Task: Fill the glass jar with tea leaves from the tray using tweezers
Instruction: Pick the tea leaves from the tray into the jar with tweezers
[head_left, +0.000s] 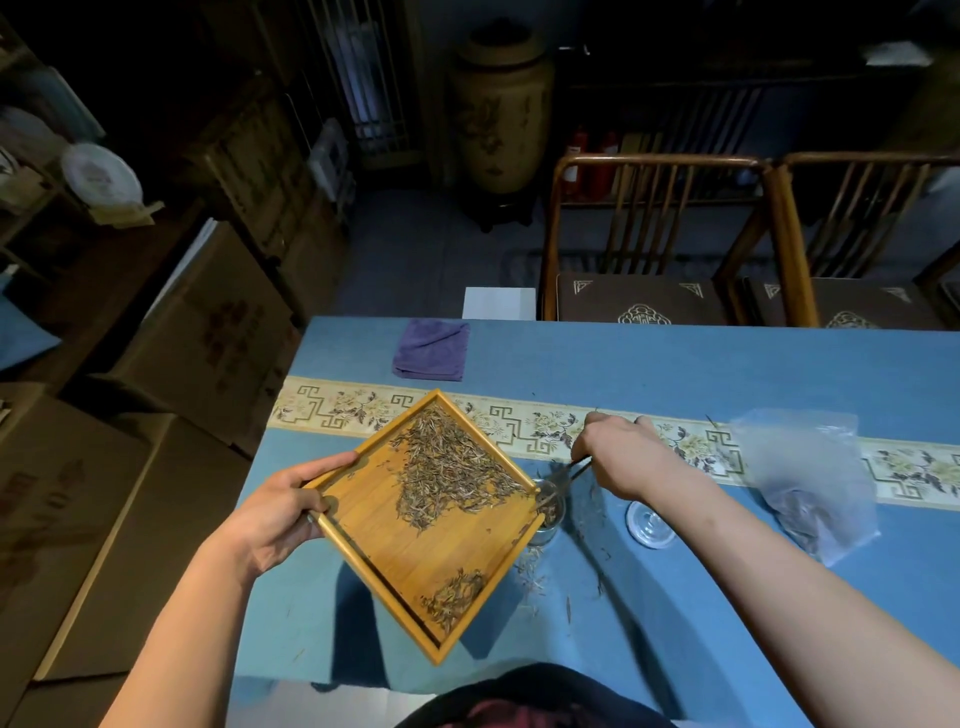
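Left hand (283, 512) clamped on the left corner of the wooden tray (415, 551), thumb on top of the rim, fingers under. Tray is lifted off the surface (675, 374) and rotated diamond-wise, right corner sitting over the mouth of the glass jar (548, 512). Main pile of tea leaves (452, 467) sits in the tray's upper half toward that corner; smaller clump near the bottom corner.

Right hand (621, 457) closed around the tweezers (563, 478), tips angled down-left at the jar mouth by the tray corner. Can't tell whether the tips hold any leaf.

Jar stands upright on the blue surface, partly hidden behind the tray edge, some leaves visible inside. Loose leaves scattered on the cloth beside and below the jar.

Glass lid (649, 522) lies flat just right of the jar, under the right wrist. Clear plastic bag (808, 478) with leaves further right. Folded purple cloth (431, 349) near the far edge, well apart.
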